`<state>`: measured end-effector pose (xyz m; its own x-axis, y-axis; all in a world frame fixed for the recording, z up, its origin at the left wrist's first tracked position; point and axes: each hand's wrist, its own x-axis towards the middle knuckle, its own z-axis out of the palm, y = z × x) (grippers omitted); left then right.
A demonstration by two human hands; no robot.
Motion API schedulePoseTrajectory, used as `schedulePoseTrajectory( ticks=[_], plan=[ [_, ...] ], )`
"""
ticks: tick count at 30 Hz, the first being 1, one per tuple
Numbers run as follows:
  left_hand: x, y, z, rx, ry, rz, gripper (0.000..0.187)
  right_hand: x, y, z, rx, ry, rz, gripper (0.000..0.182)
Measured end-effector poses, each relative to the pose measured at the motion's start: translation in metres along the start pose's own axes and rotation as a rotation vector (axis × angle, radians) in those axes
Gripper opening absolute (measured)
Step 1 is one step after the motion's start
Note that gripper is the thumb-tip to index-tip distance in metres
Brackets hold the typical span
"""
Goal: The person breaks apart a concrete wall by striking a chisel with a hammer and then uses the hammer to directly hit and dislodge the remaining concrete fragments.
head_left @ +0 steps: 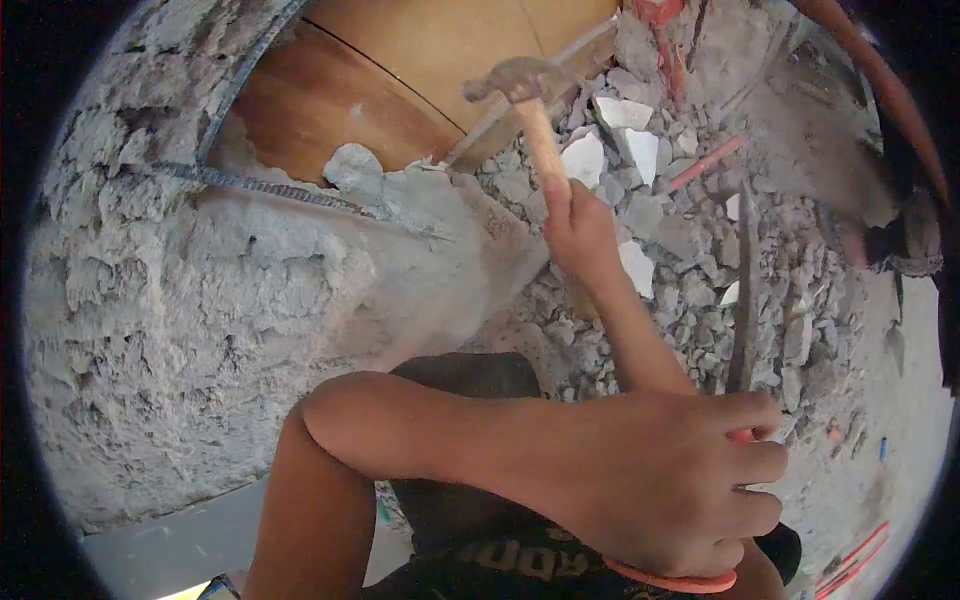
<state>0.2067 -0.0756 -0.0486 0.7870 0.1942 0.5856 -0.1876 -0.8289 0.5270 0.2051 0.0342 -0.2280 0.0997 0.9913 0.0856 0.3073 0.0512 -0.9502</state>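
My right hand [582, 232] grips the wooden handle of a hammer [545, 145], its rusty head raised at the upper middle. In the foreground my left forearm crosses my body from the left. The fingers of my left hand [690, 480] are curled around the red-orange grip of a chisel [745, 300], which shows between them. An orange guard [670, 580] curves out below that hand. The dark steel shaft of the chisel extends away from the fist, over the broken masonry. The palm side of my left hand is hidden.
Grey rubble [700, 240] with white tile shards [638, 152] covers the floor ahead. On the left stands a rough, chipped wall [180, 330] with a metal strip [280, 190] and brown panels [330, 90]. A red tube piece [705, 165] lies among the debris.
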Motion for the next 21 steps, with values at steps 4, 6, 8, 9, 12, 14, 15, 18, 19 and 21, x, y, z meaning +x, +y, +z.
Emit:
schedulePoseTrajectory(
  ticks=[4, 6, 8, 9, 12, 14, 15, 18, 19, 21],
  plan=[
    [0.007, 0.012, 0.0, -0.039, 0.045, 0.084, 0.018, 0.008, -0.038, 0.027, 0.032, -0.11, -0.032, 0.052],
    [0.009, 0.017, 0.0, -0.04, 0.043, 0.109, 0.018, 0.001, -0.036, 0.052, 0.002, -0.096, -0.082, 0.053],
    [0.01, 0.017, 0.004, -0.018, -0.024, 0.123, 0.018, -0.012, -0.024, 0.069, -0.114, -0.373, -0.047, 0.051],
    [0.009, 0.016, 0.007, -0.018, -0.024, 0.131, 0.018, -0.009, -0.017, 0.062, -0.118, -0.367, -0.05, 0.051],
    [-0.001, 0.012, 0.01, -0.032, -0.031, 0.151, 0.017, 0.005, -0.009, 0.014, -0.233, -0.486, -0.176, 0.049],
    [-0.005, 0.015, 0.012, -0.025, -0.087, 0.103, 0.017, -0.006, -0.017, -0.023, -0.321, -0.698, -0.234, 0.047],
    [-0.005, 0.013, 0.015, -0.03, -0.087, 0.118, 0.017, -0.015, -0.014, -0.023, -0.301, -0.618, -0.266, 0.046],
    [-0.011, 0.006, 0.012, 0.005, -0.018, 0.121, 0.015, -0.051, -0.007, -0.007, -0.268, -0.449, 0.003, 0.044],
    [-0.016, 0.004, 0.007, 0.068, -0.059, 0.07, 0.015, -0.068, 0.003, 0.001, -0.241, -0.362, 0.065, 0.041],
    [-0.029, -0.001, -0.005, 0.131, -0.095, 0.01, 0.017, -0.106, 0.044, 0.013, -0.105, -0.11, 0.017, 0.038]
  ],
)
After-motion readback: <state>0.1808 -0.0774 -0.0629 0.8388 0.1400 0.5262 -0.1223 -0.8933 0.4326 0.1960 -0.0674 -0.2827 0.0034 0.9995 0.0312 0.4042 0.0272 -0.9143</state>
